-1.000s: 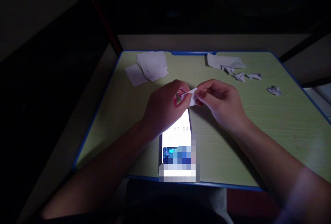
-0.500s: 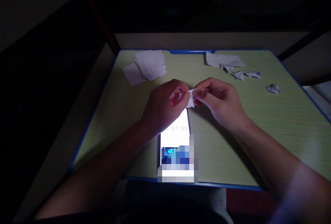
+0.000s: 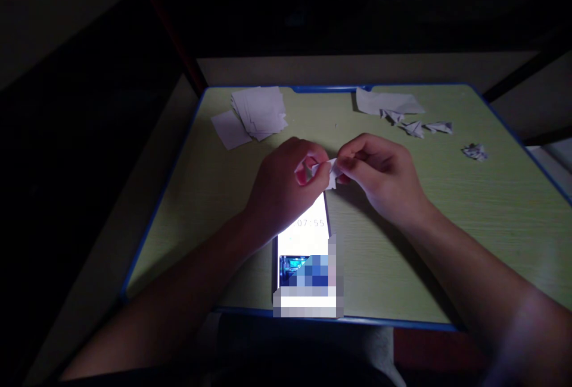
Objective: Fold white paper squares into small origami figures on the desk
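Note:
Between my two hands is a small folded piece of white paper (image 3: 332,176), held just above the top end of a lit phone. My left hand (image 3: 292,175) pinches its left side between thumb and fingers. On the right side, the thumb and fingertips of my right hand (image 3: 379,175) grip the paper near its top edge. Fingers cover much of the paper, so its full folded shape is hidden. Below my left hand lies the phone (image 3: 304,238), its bright screen showing timer digits and a picture, partly blurred out.
A stack of white paper sheets (image 3: 261,110) lies at the table's back left. At the back right are a creased sheet (image 3: 388,103), several small folded paper pieces (image 3: 413,129) and a crumpled piece (image 3: 475,152). The light green table (image 3: 201,196) has a blue edge.
The paper has tilted a little and shifted slightly downward, with less of its left part showing. My left fingers have closed slightly around it; both hands keep hold.

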`<state>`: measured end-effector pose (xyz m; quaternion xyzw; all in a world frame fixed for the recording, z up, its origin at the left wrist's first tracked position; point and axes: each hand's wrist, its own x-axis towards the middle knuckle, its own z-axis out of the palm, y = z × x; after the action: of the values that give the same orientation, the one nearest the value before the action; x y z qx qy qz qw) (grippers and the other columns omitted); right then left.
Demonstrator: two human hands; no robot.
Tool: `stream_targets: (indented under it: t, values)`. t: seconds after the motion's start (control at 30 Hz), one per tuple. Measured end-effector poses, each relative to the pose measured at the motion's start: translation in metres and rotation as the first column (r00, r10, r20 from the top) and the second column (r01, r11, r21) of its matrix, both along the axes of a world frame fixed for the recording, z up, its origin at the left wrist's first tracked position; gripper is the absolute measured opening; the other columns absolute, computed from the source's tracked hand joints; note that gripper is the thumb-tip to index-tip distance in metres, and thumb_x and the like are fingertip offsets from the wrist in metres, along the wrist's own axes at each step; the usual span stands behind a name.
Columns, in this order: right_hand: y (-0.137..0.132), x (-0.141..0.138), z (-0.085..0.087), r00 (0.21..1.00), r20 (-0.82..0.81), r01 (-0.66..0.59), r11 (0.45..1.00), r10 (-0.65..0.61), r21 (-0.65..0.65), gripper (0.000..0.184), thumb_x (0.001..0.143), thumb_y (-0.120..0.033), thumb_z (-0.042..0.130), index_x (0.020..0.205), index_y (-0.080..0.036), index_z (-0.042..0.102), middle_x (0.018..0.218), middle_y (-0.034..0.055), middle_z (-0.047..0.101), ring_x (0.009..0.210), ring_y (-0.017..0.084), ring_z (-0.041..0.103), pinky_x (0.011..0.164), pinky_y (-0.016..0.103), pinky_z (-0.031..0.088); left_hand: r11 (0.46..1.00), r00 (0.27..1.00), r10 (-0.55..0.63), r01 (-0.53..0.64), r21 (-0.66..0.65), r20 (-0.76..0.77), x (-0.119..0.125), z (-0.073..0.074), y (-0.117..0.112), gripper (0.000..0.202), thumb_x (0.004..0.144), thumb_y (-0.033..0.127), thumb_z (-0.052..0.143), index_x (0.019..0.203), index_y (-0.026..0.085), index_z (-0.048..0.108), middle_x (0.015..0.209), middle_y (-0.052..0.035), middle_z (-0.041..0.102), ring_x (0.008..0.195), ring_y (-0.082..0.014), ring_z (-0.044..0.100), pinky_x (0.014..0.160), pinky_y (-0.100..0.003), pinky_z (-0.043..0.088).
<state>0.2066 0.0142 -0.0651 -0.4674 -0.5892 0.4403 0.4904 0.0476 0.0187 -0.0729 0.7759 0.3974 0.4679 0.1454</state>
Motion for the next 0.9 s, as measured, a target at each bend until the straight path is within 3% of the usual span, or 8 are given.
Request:
stream_targets:
  t: [0.53,0.73,0.9]
  values:
    - [-0.0002,-0.001,-0.0006,1.0,-0.001,0.002,1.0,-0.002,0.028,0.014,0.073,-0.014,0.064,0.063,-0.021,0.057,0.053,-0.0042,0.052,0.049,0.009,0.048,0.047,0.026,0.035,0.999,0.999,-0.033,0.034,-0.02,0.035,0.0019,-0.0011,-0.0009,0.009,0.075,0.007,0.063,0.078,0.015,0.059,0.067,0.0032,0.057,0.056,-0.0048,0.048,0.051,-0.017,0.04]
    - [0.0023,0.0011,-0.0036,0.994,-0.104,-0.051,0.997,0.045,-0.058,0.006,0.077,-0.017,0.064,0.071,-0.019,0.063,0.056,-0.0028,0.056,0.052,0.01,0.05,0.05,0.027,0.039,0.999,0.998,-0.037,0.036,0.011,0.053,0.0004,-0.0024,0.0002,0.009,0.076,0.007,0.062,0.079,0.015,0.058,0.072,0.0022,0.058,0.058,-0.0048,0.048,0.052,-0.017,0.041]
    - [0.0016,0.0005,-0.0018,0.999,-0.052,-0.012,0.998,0.009,-0.056,0.011,0.076,-0.016,0.065,0.066,-0.02,0.064,0.055,-0.003,0.055,0.052,0.01,0.051,0.05,0.027,0.038,1.0,0.999,-0.024,0.023,0.015,0.04,0.0005,-0.0022,0.0005,0.01,0.075,0.007,0.063,0.077,0.015,0.059,0.069,0.0033,0.056,0.057,-0.0049,0.048,0.053,-0.018,0.04]
